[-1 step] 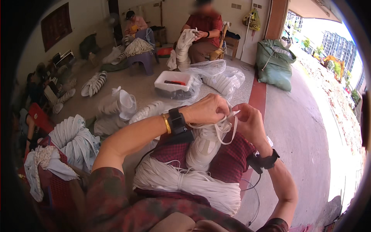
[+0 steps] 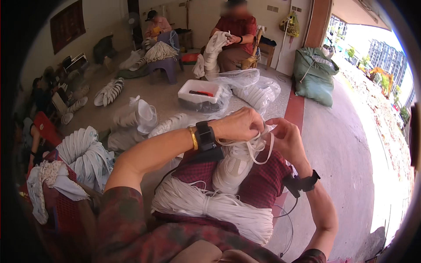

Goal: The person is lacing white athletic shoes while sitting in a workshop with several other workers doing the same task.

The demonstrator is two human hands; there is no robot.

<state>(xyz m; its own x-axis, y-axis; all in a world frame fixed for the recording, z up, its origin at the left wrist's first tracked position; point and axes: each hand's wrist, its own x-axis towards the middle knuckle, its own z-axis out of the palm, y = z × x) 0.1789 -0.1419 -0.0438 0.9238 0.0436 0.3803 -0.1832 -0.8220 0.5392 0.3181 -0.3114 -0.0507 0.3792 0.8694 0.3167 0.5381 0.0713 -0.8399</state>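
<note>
A white sneaker rests between my knees, its toe toward me and its upper part behind my hands. My left hand pinches a white shoelace over the shoe's far end. Close on its right, my right hand has thumb and fingers pressed together on the same lace, near the shoe's tongue. Loose loops of lace hang between the two hands. Across my lap lies a thick bundle of white laces, tied at its middle.
Ahead stands a white foam box with a red-and-black tool inside. Stacked white shoe pieces lie at left, near a red basket with cloth. Two people sit working at the back. A green sack stands at right.
The view has shifted slightly, so the room sits a little farther right and lower. Both hands keep their hold on the lace, with hardly any movement.
</note>
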